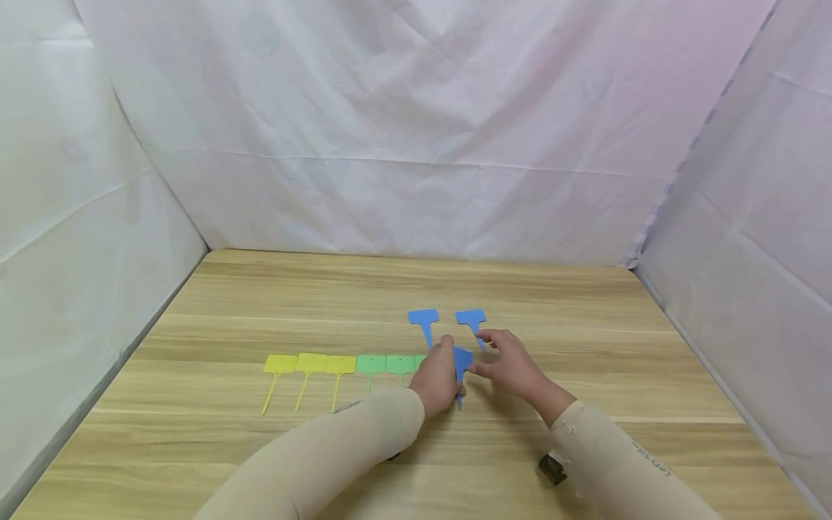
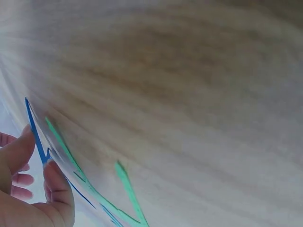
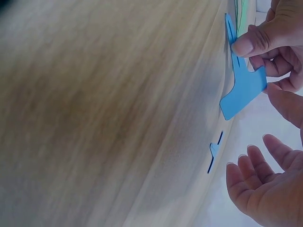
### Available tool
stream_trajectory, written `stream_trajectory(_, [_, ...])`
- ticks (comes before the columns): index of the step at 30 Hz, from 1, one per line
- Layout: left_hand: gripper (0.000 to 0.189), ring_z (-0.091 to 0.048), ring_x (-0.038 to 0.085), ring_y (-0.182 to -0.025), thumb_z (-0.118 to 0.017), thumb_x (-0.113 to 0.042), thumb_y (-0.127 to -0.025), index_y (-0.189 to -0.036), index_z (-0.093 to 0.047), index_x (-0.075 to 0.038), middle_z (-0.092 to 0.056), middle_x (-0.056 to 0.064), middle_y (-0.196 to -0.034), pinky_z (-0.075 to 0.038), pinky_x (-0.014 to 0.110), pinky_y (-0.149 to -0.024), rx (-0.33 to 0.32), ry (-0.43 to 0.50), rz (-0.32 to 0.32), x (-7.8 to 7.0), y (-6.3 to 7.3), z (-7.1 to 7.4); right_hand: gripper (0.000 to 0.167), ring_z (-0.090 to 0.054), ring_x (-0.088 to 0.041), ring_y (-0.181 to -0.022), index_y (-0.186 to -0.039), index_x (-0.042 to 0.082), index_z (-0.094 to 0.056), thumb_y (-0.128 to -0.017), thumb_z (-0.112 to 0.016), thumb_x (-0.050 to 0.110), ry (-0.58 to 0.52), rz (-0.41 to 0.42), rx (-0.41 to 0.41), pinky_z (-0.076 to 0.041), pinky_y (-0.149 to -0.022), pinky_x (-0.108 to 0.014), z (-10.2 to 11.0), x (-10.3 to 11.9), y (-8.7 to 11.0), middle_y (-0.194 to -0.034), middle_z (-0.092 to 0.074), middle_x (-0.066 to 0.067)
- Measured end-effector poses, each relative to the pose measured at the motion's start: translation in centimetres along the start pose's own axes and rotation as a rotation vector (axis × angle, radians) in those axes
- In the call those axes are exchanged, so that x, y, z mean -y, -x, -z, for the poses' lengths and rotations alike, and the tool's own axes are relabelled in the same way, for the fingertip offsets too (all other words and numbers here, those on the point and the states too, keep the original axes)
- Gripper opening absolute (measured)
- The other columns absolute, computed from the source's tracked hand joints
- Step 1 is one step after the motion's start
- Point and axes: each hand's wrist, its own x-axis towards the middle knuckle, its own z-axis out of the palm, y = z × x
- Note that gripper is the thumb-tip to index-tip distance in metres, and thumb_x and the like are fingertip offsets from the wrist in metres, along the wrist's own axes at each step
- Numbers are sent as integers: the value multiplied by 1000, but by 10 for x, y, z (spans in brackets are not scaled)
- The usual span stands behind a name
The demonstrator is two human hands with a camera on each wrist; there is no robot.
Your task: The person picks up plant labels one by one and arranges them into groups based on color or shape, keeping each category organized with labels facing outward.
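My left hand pinches the stem of a blue T-shaped plant label, thumb on one face. The wide head of this label shows fully in the right wrist view. To its right is my right hand, fingers spread and relaxed, thumb tip right at the edge of the head. Two more blue labels lie farther back, a left one and a right one; my right fingers overlap the stem of the right one in the head view.
Three yellow tags with thin stems lie in a row on the wooden table. Green tags continue the row rightward, partly hidden by my left hand and sleeve. White cloth walls enclose the back and sides.
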Motion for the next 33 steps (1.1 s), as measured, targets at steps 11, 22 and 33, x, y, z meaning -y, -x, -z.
stream_trajectory(11, [67, -51, 22, -97, -85, -10, -72, -123, -43, 1, -52, 11, -108, -49, 35, -87, -29, -71, -43, 5, -4, 0, 59, -47, -40, -120, -134, -2, -50, -83, -76, 12, -4, -18, 14, -42, -99, -52, 1, -2, 1, -131, -48, -24])
stream_trajectory(22, [75, -43, 23, -100, -88, -20, -69, -126, -45, 1, -48, 10, -113, -44, 35, -89, -23, -95, -54, 12, -9, 4, 59, -45, -40, -122, -136, -2, -49, -85, -75, 14, 1, -26, 27, -41, -100, -53, 3, -2, 2, -133, -46, -23])
stream_trajectory(33, [74, -41, 23, -103, -90, -31, -66, -121, -50, -3, -48, 5, -110, -38, 37, -93, -19, -126, -63, 22, -14, 5, 59, -46, -39, -121, -135, -2, -49, -84, -75, 14, -3, -19, 20, -41, -99, -53, 2, -3, 3, -132, -47, -23])
